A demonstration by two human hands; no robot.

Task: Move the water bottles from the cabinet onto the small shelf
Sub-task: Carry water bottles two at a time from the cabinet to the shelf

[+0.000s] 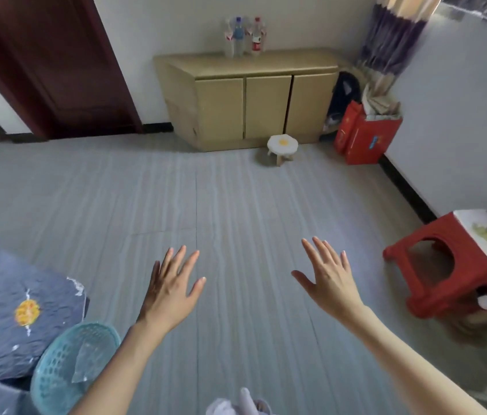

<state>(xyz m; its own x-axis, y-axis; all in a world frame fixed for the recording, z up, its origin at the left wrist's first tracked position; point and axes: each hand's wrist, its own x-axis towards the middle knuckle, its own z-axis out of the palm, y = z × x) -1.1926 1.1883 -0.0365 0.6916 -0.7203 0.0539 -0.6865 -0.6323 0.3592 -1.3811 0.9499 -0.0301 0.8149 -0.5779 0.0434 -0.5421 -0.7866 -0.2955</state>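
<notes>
Fingers, left: those of our left hand [173, 290] are spread apart and flat, palm down, holding nothing.
Fingers, right: those of our right hand [327, 281] are likewise splayed wide and empty, thumb out to the side.
Forearms: bare, stretched forward over open floor [236, 205], which is pale grey with a fine streaked grain and thin seams between boards.
Step in hand: we judge this to be the approach, with no bottle yet grasped; both hands are well apart from the goods.
Water bottles [243, 37]: a small cluster of clear plastic bottles, upright on the cabinet top against the white wall; one has a blue cap, one a red cap and a red label (the exact count is hard to tell, as they overlap and blur).
Cabinet [248, 100]: low, tan, matt, boxy, with three flat doors, all closed.
Small shelf [282, 148]: we take this to be the little white stool-like stand with a yellow centre and short wooden legs, on the floor just in front of the cabinet.
Next move: we would need to cross the room, then close fingers round a smooth, likely slippery cylinder and lower it onto a narrow top.
Surroundings: red plastic stool [458, 265] at right; pale blue mesh basket [71, 366] at lower left.
</notes>
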